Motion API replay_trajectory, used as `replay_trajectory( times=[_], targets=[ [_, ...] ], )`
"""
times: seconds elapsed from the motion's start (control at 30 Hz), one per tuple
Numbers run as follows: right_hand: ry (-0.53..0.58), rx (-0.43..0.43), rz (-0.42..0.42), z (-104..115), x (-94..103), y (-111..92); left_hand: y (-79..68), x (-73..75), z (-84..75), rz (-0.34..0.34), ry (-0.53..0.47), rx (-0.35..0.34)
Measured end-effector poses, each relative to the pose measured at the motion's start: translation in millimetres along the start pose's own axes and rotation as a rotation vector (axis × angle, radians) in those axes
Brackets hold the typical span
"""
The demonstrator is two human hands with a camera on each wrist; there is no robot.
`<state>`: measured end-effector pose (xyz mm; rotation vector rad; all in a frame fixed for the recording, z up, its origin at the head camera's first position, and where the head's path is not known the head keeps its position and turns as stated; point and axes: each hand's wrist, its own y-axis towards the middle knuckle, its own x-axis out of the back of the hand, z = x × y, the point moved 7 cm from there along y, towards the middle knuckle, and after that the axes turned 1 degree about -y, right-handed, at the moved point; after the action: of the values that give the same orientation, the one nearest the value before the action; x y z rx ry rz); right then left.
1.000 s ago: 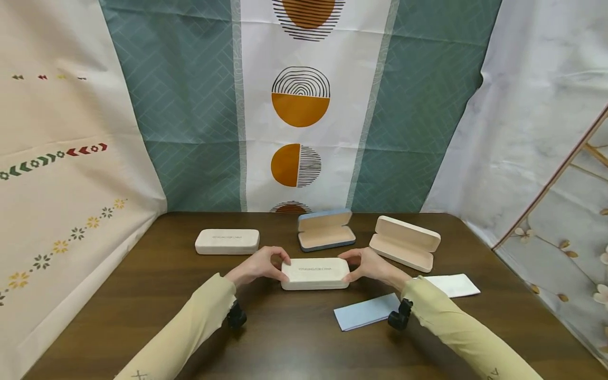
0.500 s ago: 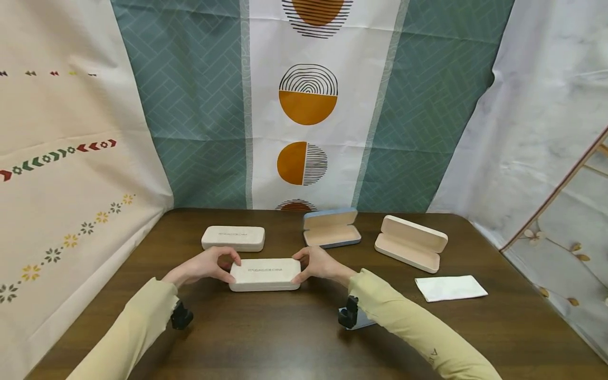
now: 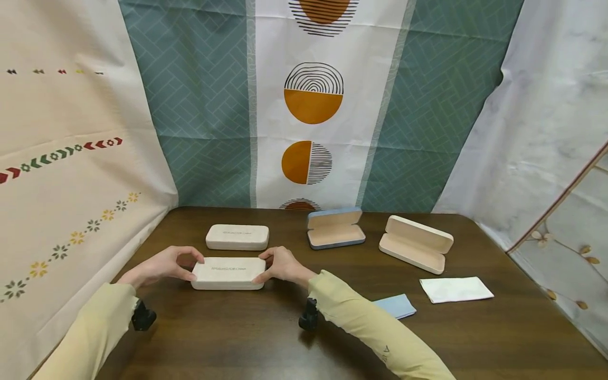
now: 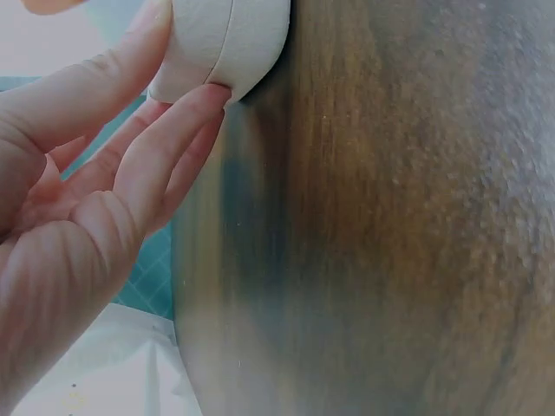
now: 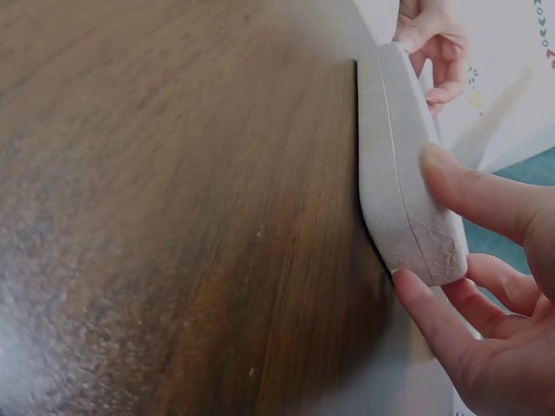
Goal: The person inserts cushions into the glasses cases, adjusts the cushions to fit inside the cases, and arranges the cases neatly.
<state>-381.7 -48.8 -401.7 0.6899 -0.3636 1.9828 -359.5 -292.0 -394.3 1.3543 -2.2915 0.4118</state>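
A closed cream glasses case (image 3: 228, 274) with small printed lettering on its lid sits at or just above the table at the left. My left hand (image 3: 166, 264) pinches its left end, thumb and fingers on the corner. At the other end, my right hand (image 3: 283, 265) grips it, with the thumb (image 5: 473, 189) against the lid and the fingertips low on its end in the right wrist view. Right behind it lies a second closed cream glasses case (image 3: 237, 237), parallel to the first.
An open blue glasses case (image 3: 335, 244) stands at the back centre, and an open cream glasses case (image 3: 413, 253) to its right. A folded white cloth (image 3: 456, 290) lies nearer on the right. A folded blue cloth (image 3: 399, 306) is partly covered by the right sleeve (image 3: 361, 322).
Both hands have carried the closed cream glasses case leftward, from the table's middle to in front of the other closed case. The camera view has turned slightly; the other cases and cloths stay put.
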Motion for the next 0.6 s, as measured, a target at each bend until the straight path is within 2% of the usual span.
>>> replay_trajectory(
  times=[0.27,0.43,0.6],
  targets=[
    [-0.002,-0.002,-0.010,2.5,-2.7,1.7,-1.1,4.0,4.3,0.020,-0.029,-0.010],
    [-0.013,0.003,-0.007,3.6,-3.5,1.7,-1.5,5.7,3.4,0.012,-0.005,-0.027],
    [-0.020,0.020,0.044,1.2,-1.7,-1.0,1.7,2.7,-1.0,0.041,0.000,-0.027]
  ],
)
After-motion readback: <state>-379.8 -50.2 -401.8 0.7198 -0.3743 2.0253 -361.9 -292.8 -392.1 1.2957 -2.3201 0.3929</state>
